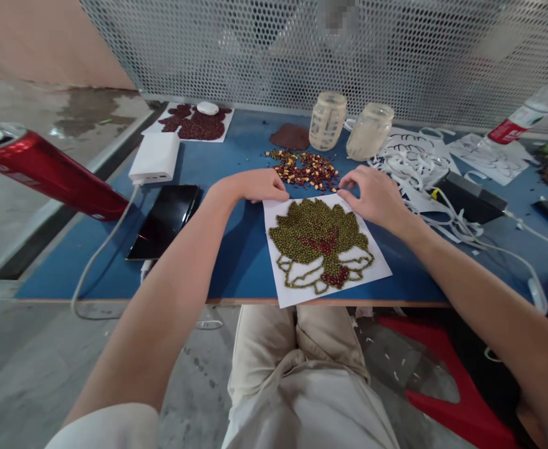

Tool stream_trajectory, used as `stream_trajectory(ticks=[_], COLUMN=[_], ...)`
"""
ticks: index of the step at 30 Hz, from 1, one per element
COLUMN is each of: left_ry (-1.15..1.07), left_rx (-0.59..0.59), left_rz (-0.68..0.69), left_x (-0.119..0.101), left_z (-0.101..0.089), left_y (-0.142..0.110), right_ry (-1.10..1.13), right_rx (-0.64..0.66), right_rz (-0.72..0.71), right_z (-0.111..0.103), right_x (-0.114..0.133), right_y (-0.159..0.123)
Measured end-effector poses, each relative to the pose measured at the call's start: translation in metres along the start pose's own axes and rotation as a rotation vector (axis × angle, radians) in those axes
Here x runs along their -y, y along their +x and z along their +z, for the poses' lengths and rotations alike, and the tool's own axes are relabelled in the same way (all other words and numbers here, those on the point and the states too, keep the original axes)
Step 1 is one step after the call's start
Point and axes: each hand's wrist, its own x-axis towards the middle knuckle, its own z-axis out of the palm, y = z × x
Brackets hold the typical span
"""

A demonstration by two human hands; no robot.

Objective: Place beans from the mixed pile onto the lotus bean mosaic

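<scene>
A white sheet of paper (373,257) lies near the table's front edge, slightly turned. Green beans (295,226) glued on it form a lotus-like shape, with dark red beans (321,240) in its middle and at the bottom. Some lower outlines are bordered with beans and white inside. My left hand (260,185) is closed at the sheet's far left corner, its fingertips on the paper. At the far right corner, my right hand (371,192) pinches the paper's edge between thumb and index finger. Just beyond the sheet spreads a loose pile of mixed red, yellow and green kernels (304,168).
Two glass jars (328,121) stand at the back. Left are a red can (53,171), a white power bank (155,157) and a phone (164,221). Paper strips (416,165), a black box (470,196), cables and a bottle (530,115) occupy the right. A mesh panel (274,56) bounds the back.
</scene>
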Motion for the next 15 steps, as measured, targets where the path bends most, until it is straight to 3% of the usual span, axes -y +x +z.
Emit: stream_trajectory(ticks=[7,15], left_ry=[0.002,0.006], left_rx=[-0.005,-0.008], left_rz=[0.008,-0.018], left_x=[0.003,-0.003], left_z=[0.002,0.001], left_y=[0.002,-0.001], right_ry=[-0.135,-0.153], right_rx=[0.166,0.231], right_rz=[-0.046,-0.156], right_z=[-0.003,0.002], right_x=[-0.013,-0.023], right_y=[0.023,0.033])
